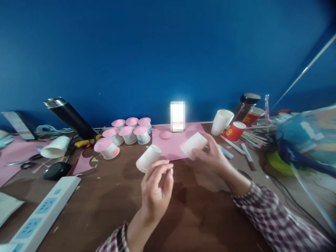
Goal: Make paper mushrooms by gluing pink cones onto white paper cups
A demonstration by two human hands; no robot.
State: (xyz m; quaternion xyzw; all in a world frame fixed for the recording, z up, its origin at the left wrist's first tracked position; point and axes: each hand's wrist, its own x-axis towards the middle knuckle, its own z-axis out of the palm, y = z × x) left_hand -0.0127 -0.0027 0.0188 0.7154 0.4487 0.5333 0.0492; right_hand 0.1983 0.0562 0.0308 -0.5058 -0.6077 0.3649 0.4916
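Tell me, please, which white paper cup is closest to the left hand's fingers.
It is the tilted paper cup just beyond the left hand, between the pink-topped cups and the right hand; every other one is farther from those fingers.

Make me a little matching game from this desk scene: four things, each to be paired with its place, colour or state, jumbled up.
1. Right hand
2. Black bottle
3. Power strip
4. Pink-topped cups

A. Long and white, at the lower left
B. Grouped together, left of centre
C. Holding a white cup
D. Tilted, with a silver-coloured top

Pairs: 1-C, 2-D, 3-A, 4-B
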